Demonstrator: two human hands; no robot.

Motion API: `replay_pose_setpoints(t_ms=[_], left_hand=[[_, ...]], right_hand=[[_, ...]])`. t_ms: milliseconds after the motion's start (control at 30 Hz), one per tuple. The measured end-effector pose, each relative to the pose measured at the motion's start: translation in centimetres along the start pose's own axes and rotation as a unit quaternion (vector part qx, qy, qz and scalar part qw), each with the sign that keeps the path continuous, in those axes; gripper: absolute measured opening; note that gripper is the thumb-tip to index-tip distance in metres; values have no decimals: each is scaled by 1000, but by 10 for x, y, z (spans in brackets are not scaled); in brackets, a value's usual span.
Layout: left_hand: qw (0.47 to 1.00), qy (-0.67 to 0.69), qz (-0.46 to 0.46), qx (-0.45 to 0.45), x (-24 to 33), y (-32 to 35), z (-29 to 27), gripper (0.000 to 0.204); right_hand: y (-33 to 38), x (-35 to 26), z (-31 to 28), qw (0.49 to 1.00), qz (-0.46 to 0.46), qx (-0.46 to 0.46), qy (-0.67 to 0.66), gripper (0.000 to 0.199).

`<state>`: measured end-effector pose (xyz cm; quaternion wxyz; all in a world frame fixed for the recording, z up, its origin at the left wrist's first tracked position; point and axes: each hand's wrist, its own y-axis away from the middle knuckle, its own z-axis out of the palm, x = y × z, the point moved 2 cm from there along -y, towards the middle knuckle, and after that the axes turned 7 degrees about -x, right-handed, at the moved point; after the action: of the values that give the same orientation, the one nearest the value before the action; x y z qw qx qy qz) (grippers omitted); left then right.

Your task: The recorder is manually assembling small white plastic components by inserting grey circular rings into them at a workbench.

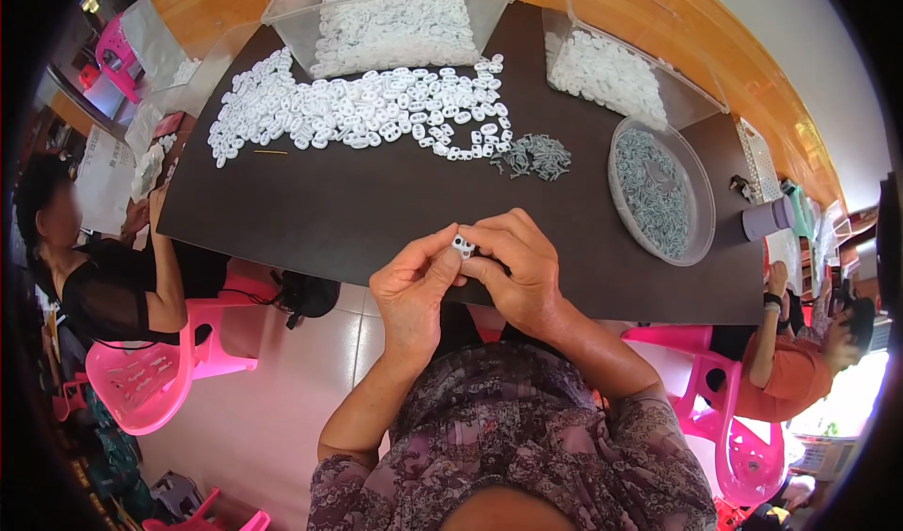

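Note:
Over the near edge of the dark table, my left hand and my right hand meet. Between their fingertips is a small white plastic piece with dark holes. Both hands are closed on it, thumbs on the near side. Whether a screw sits in the piece is too small to tell. Beyond my hands, many white oval two-holed plastic pieces lie spread across the tabletop. At their right end is a small heap of grey screws.
Clear bins of white pieces stand at the back. A round tub of grey screws is at the right, beside a purple-grey lidded container. People sit at both sides, near pink chairs. A thin yellowish stick lies left.

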<state>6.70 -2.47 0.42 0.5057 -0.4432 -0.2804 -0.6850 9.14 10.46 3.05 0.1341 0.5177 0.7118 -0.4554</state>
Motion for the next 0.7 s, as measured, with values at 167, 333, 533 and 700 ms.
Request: replay_pose_setpoints(t_ms=[167, 333, 533, 700], left_hand=[[998, -27, 56, -20, -3, 0, -2, 23], [996, -30, 76, -18, -4, 2, -3, 21], [995, -21, 90, -21, -1, 4, -1, 21], [996, -1, 85, -1, 2, 6, 0, 20]], right_hand=[[1, -2, 0, 999, 14, 8, -31, 30], [1, -6, -1, 998, 18, -2, -58, 32], [3, -9, -1, 997, 24, -6, -79, 32], [3, -12, 2, 994, 37, 6, -102, 35]])
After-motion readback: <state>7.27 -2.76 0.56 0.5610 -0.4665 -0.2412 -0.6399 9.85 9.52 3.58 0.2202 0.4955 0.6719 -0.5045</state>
